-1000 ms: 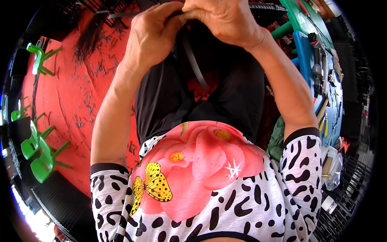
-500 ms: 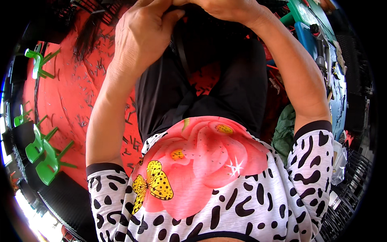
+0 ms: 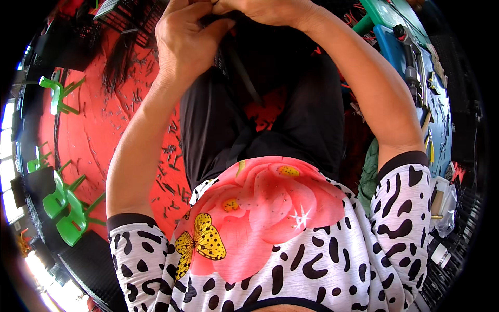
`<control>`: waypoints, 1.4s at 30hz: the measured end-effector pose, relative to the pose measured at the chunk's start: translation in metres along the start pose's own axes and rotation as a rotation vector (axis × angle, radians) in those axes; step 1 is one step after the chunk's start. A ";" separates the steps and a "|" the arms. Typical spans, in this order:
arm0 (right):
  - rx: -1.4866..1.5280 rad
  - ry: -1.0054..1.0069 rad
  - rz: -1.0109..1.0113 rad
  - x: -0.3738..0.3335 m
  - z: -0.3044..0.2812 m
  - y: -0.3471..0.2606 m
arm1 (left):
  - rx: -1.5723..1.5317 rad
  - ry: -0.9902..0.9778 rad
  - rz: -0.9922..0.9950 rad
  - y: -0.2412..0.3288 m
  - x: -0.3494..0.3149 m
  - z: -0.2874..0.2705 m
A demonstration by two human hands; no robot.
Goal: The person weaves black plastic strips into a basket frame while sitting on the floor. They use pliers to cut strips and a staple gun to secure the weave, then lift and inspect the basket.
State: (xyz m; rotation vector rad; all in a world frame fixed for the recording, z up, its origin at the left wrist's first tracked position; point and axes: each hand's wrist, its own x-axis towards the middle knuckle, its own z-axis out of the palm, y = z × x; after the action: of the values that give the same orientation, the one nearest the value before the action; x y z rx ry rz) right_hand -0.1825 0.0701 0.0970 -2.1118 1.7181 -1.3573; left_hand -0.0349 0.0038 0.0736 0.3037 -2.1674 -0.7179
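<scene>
At the top edge, my left hand (image 3: 189, 44) is closed, its thumb held out over something black. My right hand (image 3: 273, 9) meets it there, its fingertips bent in against the left fingers. What the two pinch between them is too small and dark to name. Below the hands, a dark flat strip (image 3: 243, 75) hangs down between my knees. A black mass, too dark to make out, fills the space behind it above my lap.
Red floor covering (image 3: 83, 135) with many short dark scraps lies to the left. A black slatted crate (image 3: 127, 18) stands at upper left. Green chairs (image 3: 73, 223) line the left side. At right, a blue table (image 3: 439, 130) holds tools, with green cloth (image 3: 368, 177) below it.
Both hands have shifted slightly while staying together at the top edge. The dark strip between my knees now shows more plainly. The whole view has tilted a little, bringing more of the crate in.
</scene>
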 end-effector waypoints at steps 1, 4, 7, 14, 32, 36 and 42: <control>0.000 0.034 -0.013 0.000 0.002 -0.001 | 0.078 -0.010 0.044 -0.007 0.001 0.001; -0.084 -0.006 -0.030 0.004 0.010 0.020 | 0.204 -0.032 0.015 -0.013 0.004 0.002; -0.009 0.089 -0.050 -0.004 0.005 0.009 | 0.096 -0.027 0.007 -0.016 0.001 0.001; -0.071 0.418 0.029 -0.043 -0.057 0.021 | 0.074 -0.042 0.198 -0.008 0.022 0.021; -1.108 -0.056 1.564 -0.248 -0.271 0.164 | 0.134 -0.056 0.616 -0.014 0.058 0.026; -0.969 -0.097 1.564 -0.280 -0.296 0.196 | 0.073 -0.061 0.480 -0.011 0.059 0.030; -1.131 0.051 1.499 -0.269 -0.274 0.168 | 0.031 -0.075 0.352 -0.010 0.059 0.024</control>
State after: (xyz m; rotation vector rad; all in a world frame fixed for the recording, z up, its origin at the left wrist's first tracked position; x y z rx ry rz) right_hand -0.4818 0.3506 0.0138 -0.1936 3.2001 0.0902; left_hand -0.0914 -0.0203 0.0927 -0.0914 -2.2251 -0.5015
